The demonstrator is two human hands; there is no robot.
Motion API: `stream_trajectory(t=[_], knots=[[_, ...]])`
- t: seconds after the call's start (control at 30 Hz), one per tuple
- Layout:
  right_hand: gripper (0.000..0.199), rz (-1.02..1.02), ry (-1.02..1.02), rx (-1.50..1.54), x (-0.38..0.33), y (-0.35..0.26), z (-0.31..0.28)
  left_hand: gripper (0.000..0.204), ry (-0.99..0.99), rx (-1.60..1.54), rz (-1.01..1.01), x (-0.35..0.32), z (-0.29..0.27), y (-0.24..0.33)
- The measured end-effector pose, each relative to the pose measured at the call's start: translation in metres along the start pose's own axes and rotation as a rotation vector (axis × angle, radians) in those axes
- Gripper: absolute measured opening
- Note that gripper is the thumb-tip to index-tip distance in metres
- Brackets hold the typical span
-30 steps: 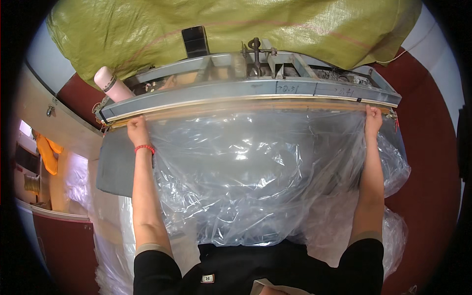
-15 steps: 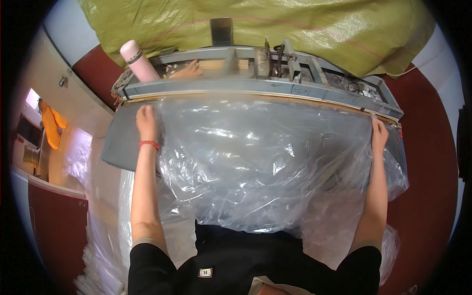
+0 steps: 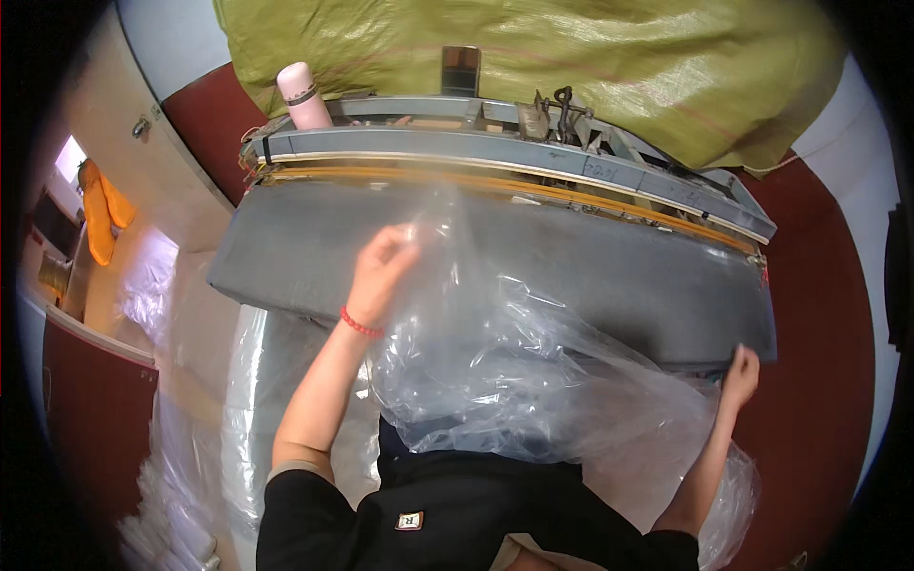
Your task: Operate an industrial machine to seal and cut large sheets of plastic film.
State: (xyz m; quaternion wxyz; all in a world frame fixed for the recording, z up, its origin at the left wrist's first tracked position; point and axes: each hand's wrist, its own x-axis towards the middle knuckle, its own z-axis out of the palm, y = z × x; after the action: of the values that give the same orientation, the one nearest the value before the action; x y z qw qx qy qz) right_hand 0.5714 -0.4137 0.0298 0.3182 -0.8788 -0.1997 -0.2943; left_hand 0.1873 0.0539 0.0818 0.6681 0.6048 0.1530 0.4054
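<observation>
Clear, crinkled plastic film (image 3: 495, 371) hangs over the front edge of a long dark grey work surface (image 3: 628, 276) and down against my body. My left hand (image 3: 381, 271), with a red bracelet at the wrist, is closed over the middle-left of the surface, pinching a raised part of the film. Blur softens its fingertips. At the right front corner of the surface, my right hand (image 3: 741, 376) is pinched on the film's other side. Behind the surface runs a grey metal frame (image 3: 400, 143), with an orange-yellow strip (image 3: 457, 181) along its near side.
A pink bottle (image 3: 303, 100) stands in the frame at the back left. Dark metal fittings (image 3: 564, 114) stick up from the frame. A yellow-green tarp (image 3: 647, 67) covers what lies behind. More clear plastic (image 3: 246, 409) hangs at the left, near an open door (image 3: 143, 76).
Both hands have come back from the frame with the film, uncovering most of the grey surface. The left hand moved right and nearer; the right hand moved nearer. The frame now sits higher in view.
</observation>
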Motion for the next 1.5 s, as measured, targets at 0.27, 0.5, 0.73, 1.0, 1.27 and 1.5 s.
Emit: stream_trajectory(t=[0.27,0.5,0.73,1.0,1.27,1.5], knots=[[0.032,-0.28,-0.957,1.121,0.005,-0.358,0.068,0.012,-0.071,-0.207,-0.018,-0.035,0.041,0.007],[0.01,-0.252,-0.988,1.221,-0.033,-0.428,0.066,0.024,0.049,0.646,0.434,-0.039,0.033,0.031],[0.012,0.143,-0.54,1.287,0.039,-0.364,0.033,0.021,-0.826,0.586,-0.321,-0.127,-0.058,-0.027],[0.026,0.05,-0.067,0.665,0.121,-0.12,0.093,0.016,-0.298,1.513,-0.841,-0.214,-0.307,-0.019],[0.03,0.175,0.018,0.149,0.132,0.065,0.108,0.023,1.061,1.521,0.542,-0.033,-0.252,0.14],[0.039,0.36,-0.123,-0.625,0.106,0.092,0.062,0.049,0.052,1.626,-0.005,0.001,-0.267,0.011]])
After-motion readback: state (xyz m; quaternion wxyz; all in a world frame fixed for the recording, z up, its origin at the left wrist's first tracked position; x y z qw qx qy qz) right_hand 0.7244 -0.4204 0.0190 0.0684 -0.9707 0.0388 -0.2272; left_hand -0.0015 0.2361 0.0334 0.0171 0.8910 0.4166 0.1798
